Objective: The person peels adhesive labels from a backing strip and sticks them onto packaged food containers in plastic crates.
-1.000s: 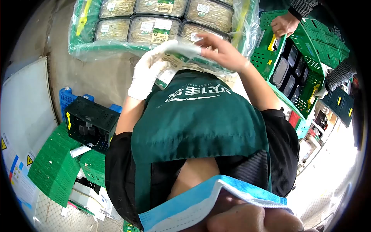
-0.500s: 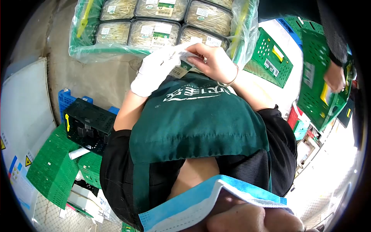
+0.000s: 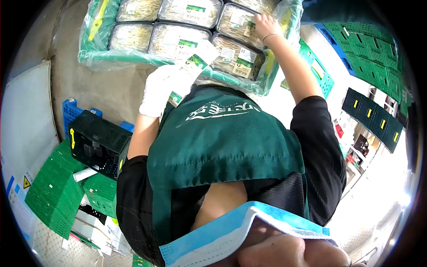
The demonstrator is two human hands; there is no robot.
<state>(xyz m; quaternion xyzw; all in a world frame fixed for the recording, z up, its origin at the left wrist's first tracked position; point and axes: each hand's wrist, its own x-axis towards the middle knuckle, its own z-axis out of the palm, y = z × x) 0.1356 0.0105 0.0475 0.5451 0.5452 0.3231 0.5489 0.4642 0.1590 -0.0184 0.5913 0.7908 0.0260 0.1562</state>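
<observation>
My left hand [image 3: 156, 89], in a white glove, is closed around a strip of printed labels [image 3: 195, 62] with green bands, just in front of the crate. My bare right hand [image 3: 267, 27] reaches over the crate's right side. Its fingers lie stretched out on the lid of a clear-topped pack of sprouts [image 3: 235, 20], beside a label there. Nearest me, another pack [image 3: 233, 60] carries a white label and a green-and-beige one. Several similar packs fill the green crate [image 3: 115, 57], which has a clear plastic liner.
Green crates [image 3: 369, 53] are stacked at the upper right, with black crates with yellow tabs [image 3: 373, 113] below them. At left, a black crate [image 3: 98, 138] stands by a blue pallet [image 3: 71, 113] and green crates [image 3: 53, 191]. My green apron [image 3: 222, 142] fills the middle.
My right hand has left the labels and moved up and right onto a pack. The left hand, still holding the strip, has shifted slightly left. A co-worker's arm and green crate have left the right side.
</observation>
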